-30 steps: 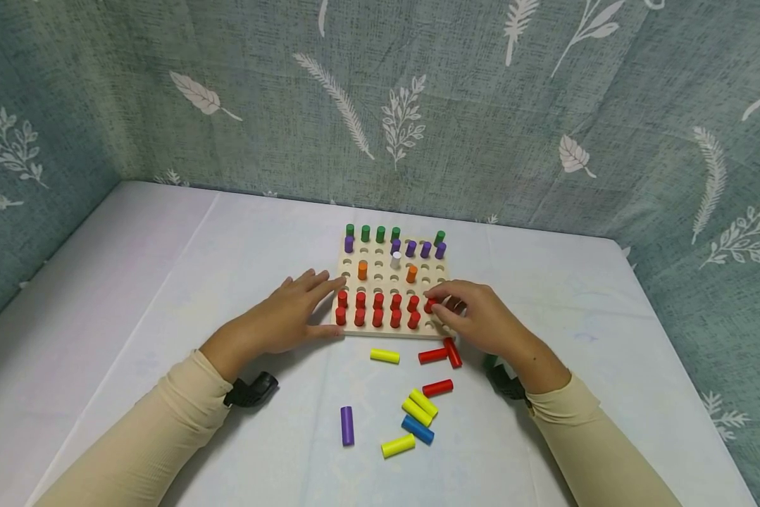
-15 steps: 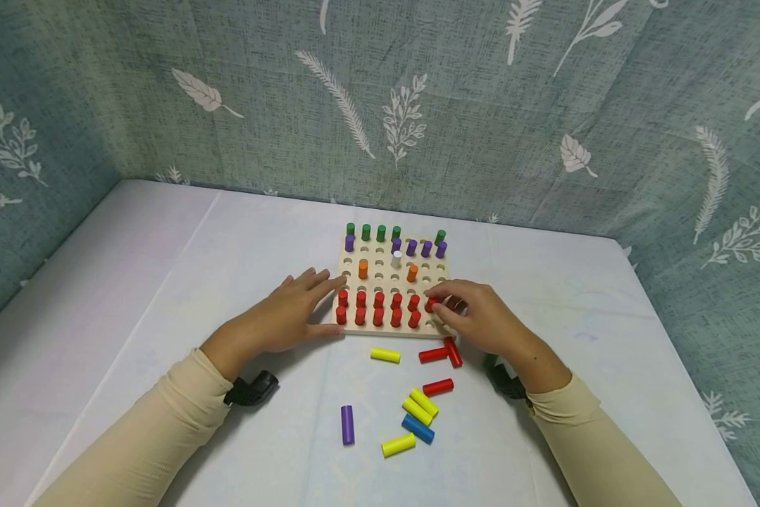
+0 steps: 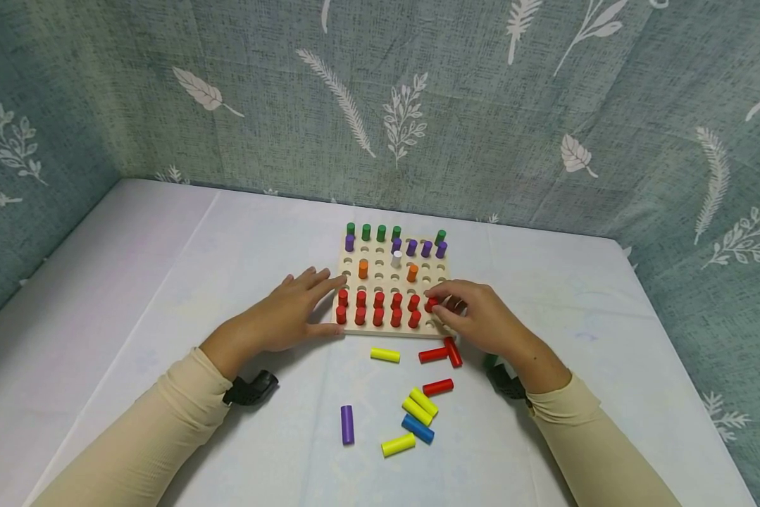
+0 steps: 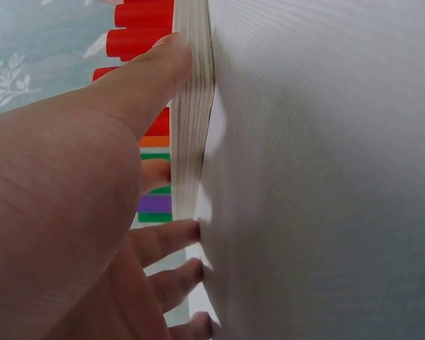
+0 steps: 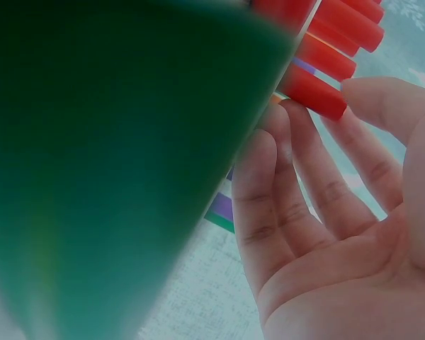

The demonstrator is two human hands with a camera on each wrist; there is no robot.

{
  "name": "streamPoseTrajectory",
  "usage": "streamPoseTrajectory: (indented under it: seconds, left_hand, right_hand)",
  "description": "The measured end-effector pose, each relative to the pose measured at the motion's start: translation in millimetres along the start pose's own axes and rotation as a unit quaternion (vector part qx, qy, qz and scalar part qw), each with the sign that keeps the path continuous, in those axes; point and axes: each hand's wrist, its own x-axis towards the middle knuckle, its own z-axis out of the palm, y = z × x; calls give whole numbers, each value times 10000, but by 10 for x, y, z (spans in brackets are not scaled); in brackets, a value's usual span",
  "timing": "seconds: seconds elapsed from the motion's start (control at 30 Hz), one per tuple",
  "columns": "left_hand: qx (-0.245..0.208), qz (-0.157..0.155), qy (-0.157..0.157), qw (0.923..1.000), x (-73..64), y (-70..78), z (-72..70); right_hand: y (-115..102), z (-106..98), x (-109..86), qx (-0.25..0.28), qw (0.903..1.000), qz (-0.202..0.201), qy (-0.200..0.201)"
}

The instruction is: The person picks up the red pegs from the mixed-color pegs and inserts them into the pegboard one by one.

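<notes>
A wooden pegboard (image 3: 380, 334) lies on the table with coloured pegs upright in its holes. My right hand (image 3: 477, 315) pinches a red peg (image 3: 430, 305) at the right end of the second row from the front. In the right wrist view, thumb and fingertips meet that red peg (image 5: 317, 95), which stands in the board. My left hand (image 3: 284, 317) rests at the board's left side, fingers spread. The left wrist view has its thumb (image 4: 171, 60) against the board's edge (image 4: 191, 106), with the other fingertips down beside the board.
Loose red pegs (image 3: 438, 387), yellow pegs (image 3: 398, 445), a blue peg (image 3: 418, 429) and a purple peg (image 3: 347, 425) lie in front of the board. A blurred green object (image 5: 127, 156) fills much of the right wrist view. Patterned cloth (image 3: 259, 105) hangs behind the table.
</notes>
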Motion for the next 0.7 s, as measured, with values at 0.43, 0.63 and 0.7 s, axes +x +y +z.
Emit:
streamPoseTrajectory:
  seconds: [0.43, 0.63, 0.7]
  left_hand:
    - [22, -43, -18, 10000, 6, -7, -3]
    - [33, -36, -18, 10000, 6, -6, -4]
    - [30, -17, -19, 10000, 7, -8, -3]
  right_hand:
    - [-4, -1, 8, -42, 10000, -13, 31]
    - [-2, -3, 17, -104, 9999, 16, 52]
    - [-4, -7, 13, -97, 9999, 22, 77]
